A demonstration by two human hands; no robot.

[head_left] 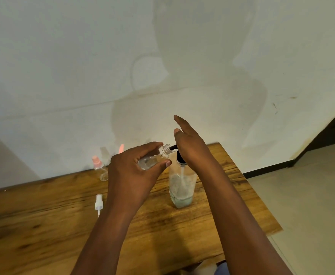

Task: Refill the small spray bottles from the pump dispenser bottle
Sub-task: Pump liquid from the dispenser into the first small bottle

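Note:
A clear pump dispenser bottle (181,190) with a black pump head (179,158) stands on the wooden table (49,211); a little pale liquid lies at its bottom. My left hand (134,171) grips a small clear spray bottle (154,158), tilted, cap off, its open neck against the black spout. My right hand (190,143) rests flat on top of the pump head with fingers straight. A white spray cap (98,203) with its tube lies on the table left of my left forearm.
Another small clear bottle with a pink cap (100,169) stands by the wall at the table's back edge, and a pink cap (121,148) shows behind my left hand. The table's right edge drops to a pale floor (311,195).

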